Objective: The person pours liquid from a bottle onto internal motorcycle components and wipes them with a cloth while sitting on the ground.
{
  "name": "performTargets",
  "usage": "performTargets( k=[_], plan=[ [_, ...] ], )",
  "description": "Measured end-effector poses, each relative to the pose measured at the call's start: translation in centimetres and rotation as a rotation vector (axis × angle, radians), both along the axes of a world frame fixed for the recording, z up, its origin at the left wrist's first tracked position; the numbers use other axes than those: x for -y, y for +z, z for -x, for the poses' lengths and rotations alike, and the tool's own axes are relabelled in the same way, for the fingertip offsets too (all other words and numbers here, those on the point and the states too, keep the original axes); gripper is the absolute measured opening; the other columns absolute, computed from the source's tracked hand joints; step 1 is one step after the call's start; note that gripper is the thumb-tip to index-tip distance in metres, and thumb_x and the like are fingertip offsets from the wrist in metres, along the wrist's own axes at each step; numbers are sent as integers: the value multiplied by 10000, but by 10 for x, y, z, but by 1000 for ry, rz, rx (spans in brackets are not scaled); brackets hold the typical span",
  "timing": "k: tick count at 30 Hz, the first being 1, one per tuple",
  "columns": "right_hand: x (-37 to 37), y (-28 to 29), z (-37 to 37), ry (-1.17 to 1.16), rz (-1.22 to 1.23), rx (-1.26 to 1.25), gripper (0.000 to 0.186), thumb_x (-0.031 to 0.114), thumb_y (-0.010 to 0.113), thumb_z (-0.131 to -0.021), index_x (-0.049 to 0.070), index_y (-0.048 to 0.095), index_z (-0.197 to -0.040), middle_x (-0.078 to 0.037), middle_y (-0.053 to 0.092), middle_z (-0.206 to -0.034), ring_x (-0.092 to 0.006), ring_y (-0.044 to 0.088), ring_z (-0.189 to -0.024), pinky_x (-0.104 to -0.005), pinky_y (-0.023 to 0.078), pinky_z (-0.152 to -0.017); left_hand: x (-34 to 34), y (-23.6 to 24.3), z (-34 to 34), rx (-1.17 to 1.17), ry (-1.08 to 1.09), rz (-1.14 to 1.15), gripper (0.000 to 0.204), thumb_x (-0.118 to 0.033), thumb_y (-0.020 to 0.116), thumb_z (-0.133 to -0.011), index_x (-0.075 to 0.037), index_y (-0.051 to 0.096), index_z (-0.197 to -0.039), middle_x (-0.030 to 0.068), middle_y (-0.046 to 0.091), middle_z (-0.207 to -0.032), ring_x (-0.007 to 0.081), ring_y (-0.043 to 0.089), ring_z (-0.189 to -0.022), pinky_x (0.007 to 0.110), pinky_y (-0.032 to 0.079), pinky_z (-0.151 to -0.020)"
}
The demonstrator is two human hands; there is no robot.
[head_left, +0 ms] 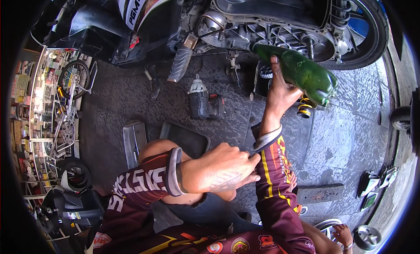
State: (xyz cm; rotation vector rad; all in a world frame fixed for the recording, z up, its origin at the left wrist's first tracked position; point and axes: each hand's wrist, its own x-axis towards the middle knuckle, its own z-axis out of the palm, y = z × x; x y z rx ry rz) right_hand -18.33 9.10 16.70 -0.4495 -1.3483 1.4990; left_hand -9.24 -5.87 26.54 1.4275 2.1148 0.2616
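My right hand [280,90] is wrapped around a green plastic bottle [302,70]. The bottle lies tilted, its neck pointing up-left at the open engine casing [271,37] of a scooter; whether the neck touches the casing I cannot tell. My left hand [223,168] is closed beside my right forearm, against the maroon sleeve [273,166]. A small dark bit shows at its fingertips, possibly sleeve cloth, but I cannot make it out. On the floor left of the bottle stands a cordless impact wrench [203,99].
A black tray [186,138] and a metal tray [134,142] lie by my left knee. The scooter's rear wheel [372,31] is at upper right. A stocked display case [43,105] stands left. Another person's hand [343,236] shows at lower right, near a metal wheel part [367,237].
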Motion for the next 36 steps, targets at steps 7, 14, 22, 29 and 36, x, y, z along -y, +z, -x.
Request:
performTargets(
  k=[7,14,22,29,36],
  plan=[
    [5,-1,3,-4,-22,24,408,97,874,-724,-15,634,-1034,-79,651,-1016,-176,616,-913,-324,507,-857,0,3,2,21,-10,35,439,-373,567,-942,58,555,-1023,158,650,-690,326,684,-614,409,539,-494],
    [-16,-26,-21,-60,57,61,396,136,831,-778,-44,640,-1074,-123,650,-1079,-206,612,-949,-344,483,-892,1,6,2,3,-20,24,438,-388,545,-958,46,541,-1015,169,670,-736,352,683,-631,427,538,-491],
    [-31,-10,-39,-152,95,83,384,146,829,-786,-66,643,-1046,-127,667,-1022,-197,619,-893,-332,487,-865,-1,10,3,22,-19,1,403,-370,563,-950,32,536,-975,182,660,-716,373,675,-634,449,532,-500],
    [-41,-14,-44,-212,-9,113,406,138,825,-793,-84,617,-1061,-133,659,-1027,-190,619,-889,-320,499,-850,3,10,3,36,17,-15,401,-367,581,-935,29,531,-977,183,662,-733,385,677,-683,467,532,-536],
    [-67,-8,-53,-226,2,91,331,150,814,-808,-74,646,-984,-103,669,-925,-145,624,-735,-284,533,-667,3,13,3,-6,-22,-60,448,-361,569,-943,78,593,-1029,184,659,-681,345,690,-640,426,545,-532]
  ],
)
